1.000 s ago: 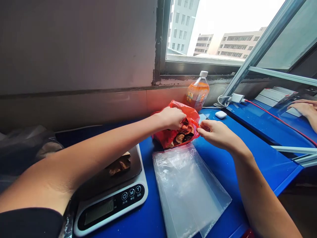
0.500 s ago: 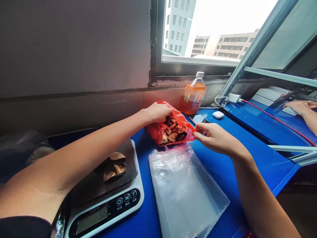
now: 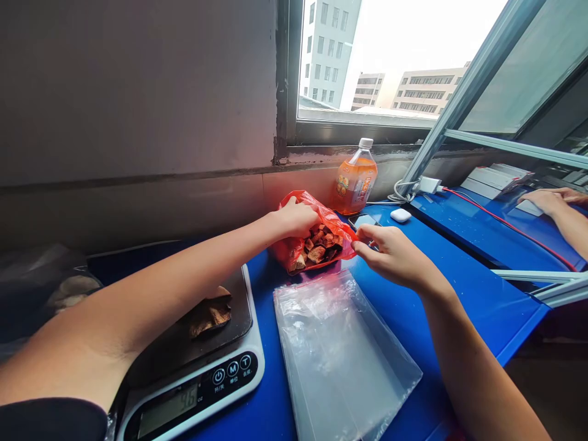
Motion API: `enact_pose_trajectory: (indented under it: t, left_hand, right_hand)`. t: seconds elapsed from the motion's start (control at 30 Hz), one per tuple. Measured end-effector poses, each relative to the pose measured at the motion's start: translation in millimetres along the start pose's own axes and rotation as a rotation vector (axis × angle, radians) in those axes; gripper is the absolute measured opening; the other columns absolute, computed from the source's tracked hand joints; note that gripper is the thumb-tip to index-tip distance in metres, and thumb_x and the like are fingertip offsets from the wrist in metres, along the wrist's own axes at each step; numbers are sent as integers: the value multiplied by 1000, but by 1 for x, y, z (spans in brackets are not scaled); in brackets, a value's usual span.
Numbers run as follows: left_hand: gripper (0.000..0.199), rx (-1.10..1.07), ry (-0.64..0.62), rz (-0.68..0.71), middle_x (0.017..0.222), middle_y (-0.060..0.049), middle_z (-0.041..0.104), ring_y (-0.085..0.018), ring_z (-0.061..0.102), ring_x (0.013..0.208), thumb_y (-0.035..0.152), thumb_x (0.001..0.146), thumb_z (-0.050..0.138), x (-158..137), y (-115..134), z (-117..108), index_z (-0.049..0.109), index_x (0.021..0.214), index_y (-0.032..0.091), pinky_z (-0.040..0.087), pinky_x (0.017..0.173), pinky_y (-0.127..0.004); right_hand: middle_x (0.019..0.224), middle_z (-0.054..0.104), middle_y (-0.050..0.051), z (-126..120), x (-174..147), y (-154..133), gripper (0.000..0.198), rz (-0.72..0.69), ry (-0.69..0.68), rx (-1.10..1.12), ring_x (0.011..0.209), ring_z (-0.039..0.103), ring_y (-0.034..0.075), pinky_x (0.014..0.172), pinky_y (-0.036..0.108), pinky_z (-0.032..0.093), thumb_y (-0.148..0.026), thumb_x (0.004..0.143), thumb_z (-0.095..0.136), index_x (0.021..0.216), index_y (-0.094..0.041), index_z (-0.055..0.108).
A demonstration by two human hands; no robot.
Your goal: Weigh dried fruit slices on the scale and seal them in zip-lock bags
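A red plastic bag (image 3: 287,251) full of dried brown slices (image 3: 321,244) lies open on the blue table. My left hand (image 3: 298,218) reaches over its left side, fingers curled down at the mouth; whatever they hold is hidden. Thumb and forefinger of my right hand (image 3: 390,251) pinch the bag's right edge. In front of the bag lies a stack of clear plastic bags (image 3: 344,355). Under my left forearm stands a digital scale (image 3: 255,361), its display reading about 9.6, with larger dried slices (image 3: 211,315) on its dark plate.
An orange drink bottle (image 3: 356,177) stands behind the bag by the wall. Close by are a phone (image 3: 365,220), a white earbud case (image 3: 400,215) and a charger (image 3: 429,185) with a red cable. At right, another person's hand (image 3: 546,199) shows beyond a metal frame (image 3: 468,98).
My left hand has sunk slightly lower at the bag's mouth and covers more of it. My right hand keeps its pinch on the edge. The whole view has shifted a little.
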State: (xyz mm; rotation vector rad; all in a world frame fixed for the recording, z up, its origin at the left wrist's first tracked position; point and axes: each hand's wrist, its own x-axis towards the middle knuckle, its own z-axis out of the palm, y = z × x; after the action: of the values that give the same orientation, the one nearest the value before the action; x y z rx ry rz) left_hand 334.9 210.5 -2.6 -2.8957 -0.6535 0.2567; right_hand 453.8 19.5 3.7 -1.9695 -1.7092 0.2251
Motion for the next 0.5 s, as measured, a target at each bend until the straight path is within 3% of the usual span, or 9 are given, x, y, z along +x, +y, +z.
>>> enact_pose_trajectory:
  t: [0.23, 0.5]
  left_hand:
    - [15, 42, -76, -9, 83, -10, 72, -25, 64, 80, 22, 72, 64, -8, -7, -15, 74, 82, 17, 45, 73, -30]
    - [15, 65, -17, -30, 87, -7, 74, -21, 66, 81, 19, 72, 63, -9, -20, -14, 72, 83, 19, 43, 68, -25]
  right_hand:
    - [66, 58, 0, -1, 0, -2, 17, -1, 12, 22, 62, 47, 14, 58, 28, 30, -27, 84, 48, 68, -20, 51]
    - [67, 59, 0, -3, -4, -7, 18, -47, 5, -11, 61, 46, 13, 56, 27, 27, -27, 85, 48, 69, -20, 51]
